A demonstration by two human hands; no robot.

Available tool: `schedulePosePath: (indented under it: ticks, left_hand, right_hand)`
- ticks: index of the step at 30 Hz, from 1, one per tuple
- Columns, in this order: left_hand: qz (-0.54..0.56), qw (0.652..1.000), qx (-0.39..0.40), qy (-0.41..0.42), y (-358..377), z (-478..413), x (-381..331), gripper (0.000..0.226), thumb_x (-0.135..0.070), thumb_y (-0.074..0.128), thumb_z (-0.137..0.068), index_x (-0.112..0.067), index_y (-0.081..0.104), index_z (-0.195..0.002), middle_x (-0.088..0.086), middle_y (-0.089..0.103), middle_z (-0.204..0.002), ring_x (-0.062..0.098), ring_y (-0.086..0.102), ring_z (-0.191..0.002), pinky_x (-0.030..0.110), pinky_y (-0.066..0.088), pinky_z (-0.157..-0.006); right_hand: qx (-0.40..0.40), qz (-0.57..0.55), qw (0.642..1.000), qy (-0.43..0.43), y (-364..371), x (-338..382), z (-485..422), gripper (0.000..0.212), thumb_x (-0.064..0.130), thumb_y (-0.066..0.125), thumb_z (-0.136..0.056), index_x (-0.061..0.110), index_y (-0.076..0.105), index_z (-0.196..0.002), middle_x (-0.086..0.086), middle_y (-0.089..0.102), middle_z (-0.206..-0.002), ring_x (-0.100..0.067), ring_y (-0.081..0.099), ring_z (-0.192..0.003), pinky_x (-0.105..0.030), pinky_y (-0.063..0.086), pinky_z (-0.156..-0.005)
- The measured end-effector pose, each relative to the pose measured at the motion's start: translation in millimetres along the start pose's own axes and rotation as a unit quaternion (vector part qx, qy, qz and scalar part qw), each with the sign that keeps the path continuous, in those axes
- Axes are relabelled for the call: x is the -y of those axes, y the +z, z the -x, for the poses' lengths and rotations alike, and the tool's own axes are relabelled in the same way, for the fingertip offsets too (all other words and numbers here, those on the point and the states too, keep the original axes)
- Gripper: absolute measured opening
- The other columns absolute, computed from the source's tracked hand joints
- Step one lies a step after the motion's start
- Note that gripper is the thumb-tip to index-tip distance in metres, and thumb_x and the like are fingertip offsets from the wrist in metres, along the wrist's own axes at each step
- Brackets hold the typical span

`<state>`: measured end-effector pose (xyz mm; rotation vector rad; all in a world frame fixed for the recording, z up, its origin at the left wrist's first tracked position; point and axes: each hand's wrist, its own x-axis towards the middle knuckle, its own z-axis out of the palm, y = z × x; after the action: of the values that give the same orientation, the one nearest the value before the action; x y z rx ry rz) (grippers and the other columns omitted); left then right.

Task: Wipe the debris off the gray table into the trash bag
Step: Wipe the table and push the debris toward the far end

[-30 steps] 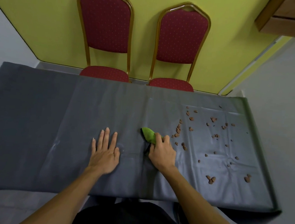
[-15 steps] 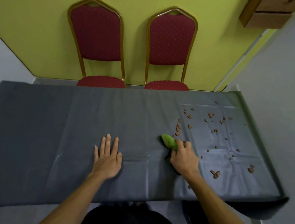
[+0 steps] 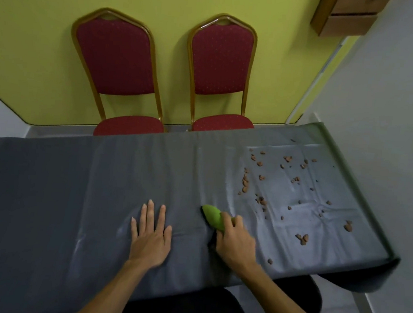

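Debris (image 3: 245,181): reddish-brown crumbs and small lumps scattered over the right third of the frame. A loose column lies nearest the centre, with single pieces out toward the right edge and one crumb close to the near edge.

Gray table (image 3: 49,193): a long top under a creased gray cover, spanning the frame from left to right. The crumbs all lie on its right part.

Green wiping tool (image 3: 212,214): rounded green back with a dark underside, set on the cover at centre frame, just left of the crumbs.

Right hand (image 3: 236,240): fingers curled over the tool's near end, gripping it and holding it down on the cover.

Left hand (image 3: 151,236): flat on the cover left of the tool, palm down, fingers straight and slightly spread, holding nothing.

Black bag (image 3: 310,298): a dark rounded shape below the table's near right corner, lower right of the frame, mostly in shadow.

Two red chairs, one at upper left of centre (image 3: 114,57) and one at upper centre (image 3: 219,61): gold frames, standing behind the table against a yellow-green wall (image 3: 37,32).

Wooden box (image 3: 347,19): mounted at the upper right of the frame.
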<state>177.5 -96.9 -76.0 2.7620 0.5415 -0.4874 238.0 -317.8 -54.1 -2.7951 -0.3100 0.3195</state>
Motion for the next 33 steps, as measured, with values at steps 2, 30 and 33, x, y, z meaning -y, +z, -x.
schedulePosePath:
  ticks: [2, 30, 33]
  left_hand:
    - [0.0, 1.0, -0.007, 0.004, 0.3, 0.7, -0.7, 0.063, -0.047, 0.011, -0.102, -0.024, -0.023, -0.149, 0.005, -0.037, -0.156, 0.021, -0.032, -0.145, 0.051, -0.014, -0.12]
    - [-0.001, 0.977, -0.133, 0.168, 40.4, 7.2, -43.5, 0.061, -0.04, 0.029, -0.099, -0.013, 0.028, -0.154, 0.013, 0.012, -0.164, 0.028, 0.008, -0.152, 0.057, 0.014, -0.12]
    - [-0.004, 0.975, -0.144, 0.17, 42.4, 5.6, -40.8, 0.062, -0.04, 0.032, -0.098, -0.014, 0.027, -0.154, 0.013, 0.01, -0.164, 0.028, 0.007, -0.152, 0.057, 0.013, -0.12]
  right_hand:
    - [-0.011, 0.027, 1.0, -0.004, -10.6, -22.4, -9.7, 0.037, 0.038, 0.047, -0.09, 0.029, 0.045, -0.126, -0.002, 0.049, -0.105, -0.024, 0.057, -0.079, -0.034, 0.047, -0.056]
    - [-0.078, -0.04, 0.96, 0.265, -31.1, -70.3, 20.8, 0.043, 0.035, 0.048, -0.092, 0.039, 0.046, -0.135, -0.006, 0.047, -0.105, -0.032, 0.058, -0.088, -0.037, 0.046, -0.071]
    - [-0.075, -0.059, 0.961, 0.26, -24.9, -41.6, 20.4, 0.041, 0.033, 0.048, -0.093, 0.032, 0.044, -0.133, -0.008, 0.048, -0.107, -0.034, 0.057, -0.089, -0.042, 0.049, -0.076]
